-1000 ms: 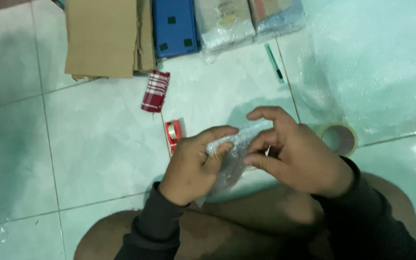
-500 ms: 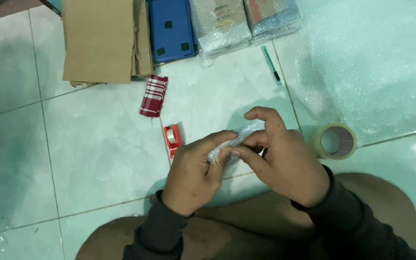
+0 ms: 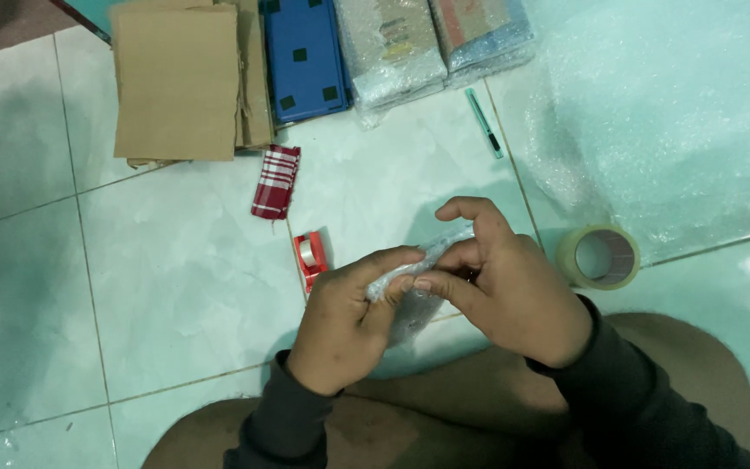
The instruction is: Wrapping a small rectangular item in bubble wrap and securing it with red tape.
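Observation:
A small item wrapped in bubble wrap (image 3: pixel 423 280) is gripped between both hands above my lap. My left hand (image 3: pixel 345 326) clasps its lower left side with thumb and fingers. My right hand (image 3: pixel 505 282) covers its right side, fingers pinching the wrap's top edge. What is inside the wrap is hidden. A small red tape dispenser (image 3: pixel 311 257) lies on the tiled floor just left of my left hand. A roll of clear packing tape (image 3: pixel 599 257) stands to the right of my right hand.
Flat cardboard pieces (image 3: pixel 180 82) lie at the top left, beside a blue case (image 3: pixel 304 56) and two bubble-wrapped parcels (image 3: pixel 397 48). A red checked pouch (image 3: pixel 276 181), a green cutter pen (image 3: pixel 484 122) and a spread sheet of bubble wrap (image 3: pixel 679 122) rest on the floor.
Both hands with the wrapped item have stayed together, shifting slightly; the fingers have readjusted on the wrap. The view has drifted a little, bringing the tape roll fully into sight.

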